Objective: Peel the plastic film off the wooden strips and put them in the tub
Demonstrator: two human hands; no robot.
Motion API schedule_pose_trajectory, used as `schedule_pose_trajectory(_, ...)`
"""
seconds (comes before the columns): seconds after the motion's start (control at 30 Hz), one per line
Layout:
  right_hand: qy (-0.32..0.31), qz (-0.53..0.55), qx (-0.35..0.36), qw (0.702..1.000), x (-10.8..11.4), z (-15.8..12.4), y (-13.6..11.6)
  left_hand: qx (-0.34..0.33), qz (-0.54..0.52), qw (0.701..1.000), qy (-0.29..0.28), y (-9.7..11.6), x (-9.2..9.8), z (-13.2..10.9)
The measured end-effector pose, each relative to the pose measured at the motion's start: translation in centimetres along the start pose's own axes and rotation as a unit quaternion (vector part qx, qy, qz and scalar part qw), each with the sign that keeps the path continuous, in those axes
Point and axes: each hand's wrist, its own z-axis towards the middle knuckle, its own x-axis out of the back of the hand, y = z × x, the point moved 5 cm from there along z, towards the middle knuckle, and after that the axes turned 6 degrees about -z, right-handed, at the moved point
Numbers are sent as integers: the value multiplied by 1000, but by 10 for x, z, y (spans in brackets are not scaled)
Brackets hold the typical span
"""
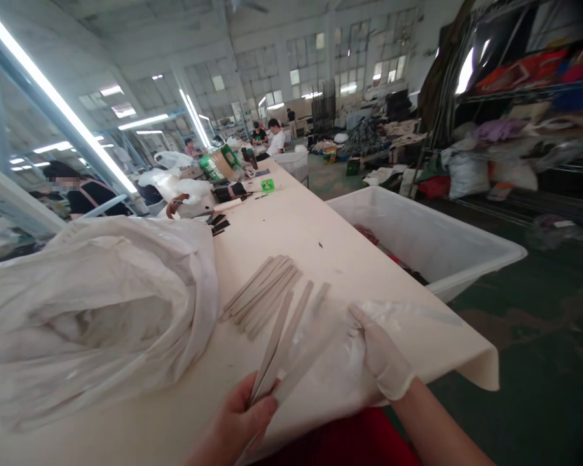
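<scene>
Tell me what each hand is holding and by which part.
The left hand grips several pale strips by their near ends. The gloved right hand pinches clear plastic; exactly where is too blurred to tell.

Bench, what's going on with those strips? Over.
Left hand holding strips. Gloved right hand holding clear plastic. Strip pile on table ahead; sack left of it; nothing seen blocking hands.

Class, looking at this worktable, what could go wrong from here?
The strips in the left hand fan apart, so one might slip out. The clear plastic in the gloved right hand looks thin and could snag on the strips' ends. The loose pile of strips beyond might get scattered.
</scene>
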Motion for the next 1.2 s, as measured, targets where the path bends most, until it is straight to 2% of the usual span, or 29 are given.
schedule_pose_trajectory(0.07,2,-10,-15,1000,-3,-1,4,14,-4,999,-28,1,-7,-3)
schedule_pose_trajectory(0.17,38,-27,37,998,-2,-8,-7,24,14,999,-45,8,-13,-3)
schedule_pose_trajectory(0.27,67,-110,89,988,2,-15,-23,23,38,998,-34,12,-13,-1)
schedule_pose_trajectory(0.37,71,-191,96,974,-1,-22,-20,6,72,997,-8,14,-19,4)
schedule_pose_trajectory(0.43,16,-160,56,985,-15,-30,0,-22,87,996,22,17,-27,13)
schedule_pose_trajectory(0.53,-108,-93,-34,989,-42,-49,35,-57,86,993,60,20,-38,25)
schedule_pose_trajectory(0.6,-146,-66,-33,987,-49,-57,40,-63,97,990,76,18,-40,28)
schedule_pose_trajectory(0.67,-142,-30,-41,989,-47,-55,36,-67,130,987,73,14,-39,28)
schedule_pose_trajectory(0.8,-89,30,-58,994,-38,-45,32,-88,171,979,64,9,-39,31)
schedule_pose_trajectory(0.97,-123,59,-68,988,-45,-46,47,-98,146,979,100,7,-39,41)
schedule_pose_trajectory(1.1,-95,73,-82,989,-36,-40,44,-95,166,978,86,4,-41,42)
schedule_pose_trajectory(1.2,-90,78,-103,987,-36,-39,47,-108,192,970,104,12,-46,49)
